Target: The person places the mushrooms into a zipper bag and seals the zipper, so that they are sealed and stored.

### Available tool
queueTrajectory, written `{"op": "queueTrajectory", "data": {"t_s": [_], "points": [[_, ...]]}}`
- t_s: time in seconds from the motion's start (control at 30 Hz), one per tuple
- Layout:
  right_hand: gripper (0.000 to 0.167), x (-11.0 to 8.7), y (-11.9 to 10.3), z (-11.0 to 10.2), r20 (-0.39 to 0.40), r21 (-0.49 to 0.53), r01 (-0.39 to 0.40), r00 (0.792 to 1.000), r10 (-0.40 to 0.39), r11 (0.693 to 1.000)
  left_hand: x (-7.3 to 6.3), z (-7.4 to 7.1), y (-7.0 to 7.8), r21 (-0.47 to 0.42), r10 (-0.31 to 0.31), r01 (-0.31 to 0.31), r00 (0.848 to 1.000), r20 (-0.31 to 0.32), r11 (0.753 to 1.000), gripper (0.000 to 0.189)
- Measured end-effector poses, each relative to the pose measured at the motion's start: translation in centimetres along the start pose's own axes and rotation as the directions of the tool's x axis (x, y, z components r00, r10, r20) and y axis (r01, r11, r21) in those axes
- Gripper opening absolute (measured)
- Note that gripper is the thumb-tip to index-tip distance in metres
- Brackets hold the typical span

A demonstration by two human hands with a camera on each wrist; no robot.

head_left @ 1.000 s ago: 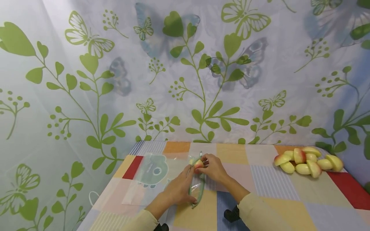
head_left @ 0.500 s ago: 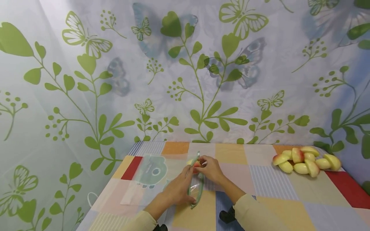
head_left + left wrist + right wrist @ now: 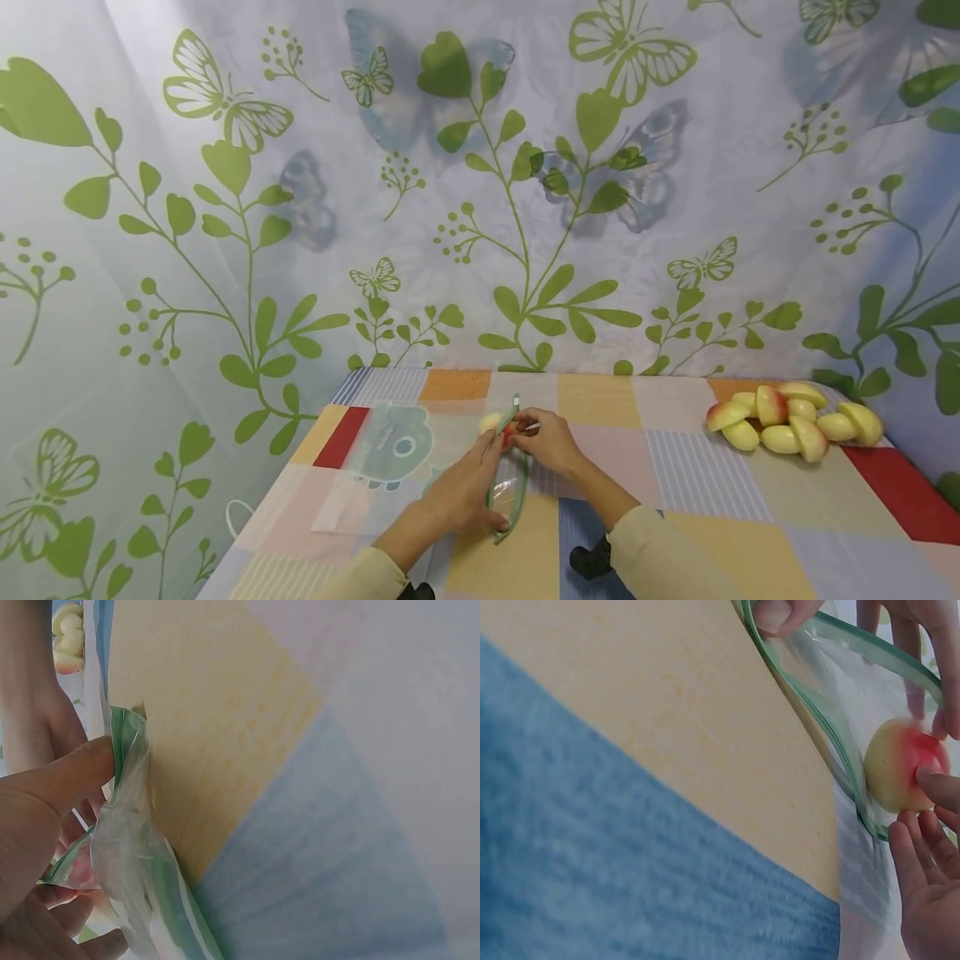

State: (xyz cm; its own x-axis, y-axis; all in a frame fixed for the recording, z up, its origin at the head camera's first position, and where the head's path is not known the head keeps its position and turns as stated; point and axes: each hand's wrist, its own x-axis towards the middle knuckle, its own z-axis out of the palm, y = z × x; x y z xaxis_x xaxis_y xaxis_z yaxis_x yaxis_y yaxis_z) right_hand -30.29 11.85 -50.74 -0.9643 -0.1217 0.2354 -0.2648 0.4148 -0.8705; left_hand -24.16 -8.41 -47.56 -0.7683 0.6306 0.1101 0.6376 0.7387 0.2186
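Your left hand [image 3: 459,493] grips the green-edged clear bag [image 3: 135,859], thumb and fingers spread wide across its mouth; there your right hand [image 3: 552,442] pinches a red-and-yellow fruit [image 3: 892,766] (a pile of fruit pieces [image 3: 806,429] lies farther right).

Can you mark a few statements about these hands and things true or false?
1. The right hand pinches a red-and-yellow fruit. True.
2. The left hand holds a green-edged zip bag. True.
3. That bag is sealed. False: its mouth gapes open.
4. Fruit wedges lie heaped on the head view's right. True.
5. Those wedges are blue. False: they show yellow and red.
6. The surface is bare wood. False: a patchwork cloth covers it.
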Motion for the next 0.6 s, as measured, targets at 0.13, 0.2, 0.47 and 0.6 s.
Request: {"op": "queueTrajectory", "data": {"t_s": [0.13, 0.2, 0.47, 0.6], "points": [[0.028, -0.01, -0.04, 0.12, -0.011, -0.006, -0.016, 1.0, 0.016, 1.0, 0.02, 0.02, -0.02, 0.002, 0.004, -0.004, 1.0, 0.003, 1.0, 0.127], [0.027, 0.02, 0.02, 0.22, -0.012, -0.005, -0.026, 1.0, 0.026, 1.0, 0.04, 0.1, -0.08, 0.001, 0.007, -0.007, 1.0, 0.004, 1.0, 0.128], [0.028, -0.05, 0.07, 0.3, 0.025, 0.061, -0.058, 0.998, 0.056, 0.997, 0.09, 0.3, -0.19, 0.011, 0.016, -0.016, 1.0, 0.001, 1.0, 0.127], [0.027, -0.12, 0.04, 0.24, 0.049, 0.093, -0.068, 0.997, 0.064, 0.993, 0.06, 0.28, -0.19, 0.025, 0.024, -0.024, 1.0, -0.001, 0.999, 0.128]]}}
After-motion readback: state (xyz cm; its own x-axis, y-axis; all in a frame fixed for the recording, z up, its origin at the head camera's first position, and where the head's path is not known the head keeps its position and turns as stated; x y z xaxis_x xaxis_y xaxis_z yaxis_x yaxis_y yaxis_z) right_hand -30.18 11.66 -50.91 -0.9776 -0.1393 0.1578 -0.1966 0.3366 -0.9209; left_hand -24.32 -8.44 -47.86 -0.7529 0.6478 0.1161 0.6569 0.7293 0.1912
